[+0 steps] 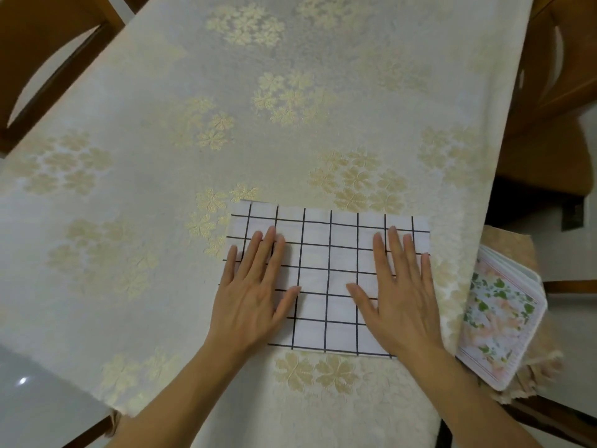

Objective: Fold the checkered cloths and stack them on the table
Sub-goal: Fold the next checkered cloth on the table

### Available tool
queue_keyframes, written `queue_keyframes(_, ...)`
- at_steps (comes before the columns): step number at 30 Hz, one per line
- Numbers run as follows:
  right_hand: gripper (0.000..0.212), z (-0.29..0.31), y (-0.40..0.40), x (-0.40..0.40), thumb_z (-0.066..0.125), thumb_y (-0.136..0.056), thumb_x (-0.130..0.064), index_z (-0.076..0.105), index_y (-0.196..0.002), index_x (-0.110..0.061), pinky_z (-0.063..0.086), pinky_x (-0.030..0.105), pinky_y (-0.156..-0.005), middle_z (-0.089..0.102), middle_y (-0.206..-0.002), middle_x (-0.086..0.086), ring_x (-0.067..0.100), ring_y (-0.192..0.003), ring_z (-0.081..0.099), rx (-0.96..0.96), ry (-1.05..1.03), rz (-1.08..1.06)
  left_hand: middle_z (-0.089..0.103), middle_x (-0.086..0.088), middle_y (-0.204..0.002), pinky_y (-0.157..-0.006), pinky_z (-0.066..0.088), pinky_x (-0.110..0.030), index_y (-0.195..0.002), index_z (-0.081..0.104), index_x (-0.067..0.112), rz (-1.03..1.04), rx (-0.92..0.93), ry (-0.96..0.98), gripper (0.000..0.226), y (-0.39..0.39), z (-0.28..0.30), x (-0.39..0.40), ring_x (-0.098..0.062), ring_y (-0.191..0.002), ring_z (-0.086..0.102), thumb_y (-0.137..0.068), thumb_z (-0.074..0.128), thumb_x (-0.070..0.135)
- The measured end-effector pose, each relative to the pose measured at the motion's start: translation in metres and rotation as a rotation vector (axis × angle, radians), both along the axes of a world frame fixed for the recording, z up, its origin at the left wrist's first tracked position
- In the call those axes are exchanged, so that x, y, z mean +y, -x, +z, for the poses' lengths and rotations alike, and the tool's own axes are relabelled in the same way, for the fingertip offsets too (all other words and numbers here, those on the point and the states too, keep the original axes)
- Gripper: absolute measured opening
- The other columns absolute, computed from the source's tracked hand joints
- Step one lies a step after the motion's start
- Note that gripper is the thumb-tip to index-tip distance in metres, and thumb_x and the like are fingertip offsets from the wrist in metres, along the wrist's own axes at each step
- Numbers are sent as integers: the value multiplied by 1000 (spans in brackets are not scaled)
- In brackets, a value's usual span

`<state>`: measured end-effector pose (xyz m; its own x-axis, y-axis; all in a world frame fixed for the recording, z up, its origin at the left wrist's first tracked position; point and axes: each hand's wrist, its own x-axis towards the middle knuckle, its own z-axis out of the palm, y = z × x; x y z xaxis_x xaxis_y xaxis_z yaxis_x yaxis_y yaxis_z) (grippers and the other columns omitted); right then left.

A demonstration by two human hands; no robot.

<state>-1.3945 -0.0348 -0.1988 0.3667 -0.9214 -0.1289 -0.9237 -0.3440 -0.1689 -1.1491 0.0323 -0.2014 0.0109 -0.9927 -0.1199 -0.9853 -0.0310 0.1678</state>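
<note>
Seen from above, a person's two bare hands press flat on a white checkered cloth [326,276] with thin black grid lines, which lies as a neat rectangle near the front right of a table covered by a cream tablecloth [161,156] patterned with pale gold flower clusters. The left hand [255,292] rests palm down on the cloth's left part, its fingers straight and slightly spread, its outer edge reaching past the cloth onto the tablecloth. The right hand [400,292] lies the same way on the cloth's right part. Neither hand grips or pinches anything; both only flatten the fabric. The step in hand looks like smoothing the cloth, either after a fold or before one; how many layers it has cannot be told. The next move likely calls for pinching two corners of one edge and bringing them over to meet the opposite edge squarely. No other checkered cloth shows. A floral-patterned tray [497,321] sits just off the table's right edge, and wooden chairs [549,101] stand around.
</note>
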Motion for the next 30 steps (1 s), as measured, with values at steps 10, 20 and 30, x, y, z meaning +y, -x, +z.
queue_keyframes(10, 83, -12, 24, 28, 21, -97, -70, 1, -161, -20, 12, 52, -123, -6, -169, 4, 25, -155, -5, 49, -33, 68, -5, -3, -168, -122, 9, -48, -159, 1, 16, 10, -30, -56, 75, 7, -5, 27, -19, -154, -4, -101, 19, 59)
queue_keyframes(20, 85, -10, 33, 31, 19, -98, -70, 2, -160, -15, 10, 48, -122, -6, -168, 6, 24, -155, -2, 73, -22, 39, -5, -5, -168, -122, 8, -48, -159, 3, 13, 55, -5, -51, 76, -4, 0, 32, -21, -154, -3, -101, 22, 58)
queue_keyframes(30, 83, -4, 31, 30, 15, -99, -69, 3, -160, -15, 11, 49, -121, -6, -168, 4, 24, -155, -3, 125, -61, 46, -1, -4, -168, -121, 8, -46, -159, 5, 15, 53, -7, -59, 74, -9, 0, 32, -21, -154, 1, -102, 16, 60)
